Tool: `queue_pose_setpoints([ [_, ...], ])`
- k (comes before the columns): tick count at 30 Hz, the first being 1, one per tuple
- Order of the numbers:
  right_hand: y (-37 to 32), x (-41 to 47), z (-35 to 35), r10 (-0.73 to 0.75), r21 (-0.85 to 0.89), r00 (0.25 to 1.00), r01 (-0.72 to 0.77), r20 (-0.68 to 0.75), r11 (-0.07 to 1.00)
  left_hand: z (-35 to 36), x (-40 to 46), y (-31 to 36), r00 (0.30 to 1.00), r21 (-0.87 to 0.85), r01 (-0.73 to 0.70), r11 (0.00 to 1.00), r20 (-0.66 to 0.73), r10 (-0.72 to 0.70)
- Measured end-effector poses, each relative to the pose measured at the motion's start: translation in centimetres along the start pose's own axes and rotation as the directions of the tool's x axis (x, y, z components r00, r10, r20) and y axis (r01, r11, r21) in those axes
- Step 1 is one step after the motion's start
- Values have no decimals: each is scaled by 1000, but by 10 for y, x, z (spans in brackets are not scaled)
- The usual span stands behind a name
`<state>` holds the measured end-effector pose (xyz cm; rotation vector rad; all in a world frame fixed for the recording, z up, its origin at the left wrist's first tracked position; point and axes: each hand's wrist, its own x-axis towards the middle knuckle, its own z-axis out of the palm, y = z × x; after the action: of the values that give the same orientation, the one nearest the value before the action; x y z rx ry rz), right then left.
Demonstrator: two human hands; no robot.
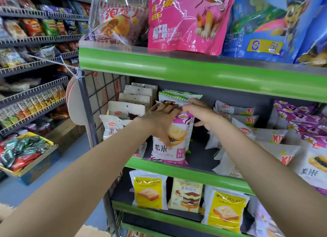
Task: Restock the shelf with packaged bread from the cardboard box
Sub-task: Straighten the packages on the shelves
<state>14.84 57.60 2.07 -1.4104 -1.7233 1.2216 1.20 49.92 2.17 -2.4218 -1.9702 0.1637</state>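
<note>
Both hands working one bread pack on the middle green-edged shelf.
Left hand is gripping the pink-and-white plastic bread packet, standing upright at the shelf's front edge; right hand, fingers spread, is touching its top at 1 o'clock.

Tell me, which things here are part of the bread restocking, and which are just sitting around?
Part of the job:
left hand
right hand
purple-and-white bread pack both hands touch
middle shelf

Just there:
pink pouch
blue pouch
yellow bread packs
snack aisle
</note>
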Motion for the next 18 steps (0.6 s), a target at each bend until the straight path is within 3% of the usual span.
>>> queue_pose_setpoints([
  [4, 5, -2, -2, 45, 125, 993, -58, 109, 990, 1, 4, 0, 998, 28, 35, 999, -57, -33],
  [7, 11, -3, 0, 5, -79, 984, 9, 179, 997, 2, 4, -1, 997, 33, 56, 998, -58, -54],
  [10, 7, -9, 4, -63, -323, 993, 91, 96, 942, 2, 1, 2, 995, 90, 65, 994, -84, -57],
  [18, -2, -26, 1, -66, -458, 997, 74, 34, 886, 3, -1, 14, 986, 63, 137, 989, -106, -130],
])
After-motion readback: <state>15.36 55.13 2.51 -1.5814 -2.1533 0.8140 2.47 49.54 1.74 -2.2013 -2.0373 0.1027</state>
